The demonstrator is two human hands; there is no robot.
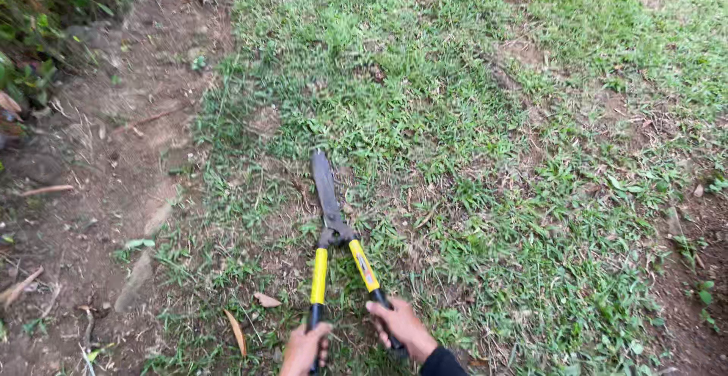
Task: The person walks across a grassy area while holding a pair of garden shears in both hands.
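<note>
Hedge shears (334, 232) are gripped by both hands, left hand (305, 348) and right hand (402, 326) each wrapped round a black grip. The closed blades are pointed straight ahead, away from the hands, flat over patchy grass (455, 118); neither hand is noticeably nearer.

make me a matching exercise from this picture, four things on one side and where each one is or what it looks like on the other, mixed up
Things:
1. hedge shears
2. left hand
3. right hand
4. dry leaf

Descriptions:
A. grips the handle with the dark sleeve behind it
B. blades closed, pointing away over the grass
C. lies on the ground left of both handles
D. grips the handle nearer the bare dirt path

Pairs: 1-B, 2-D, 3-A, 4-C
</note>
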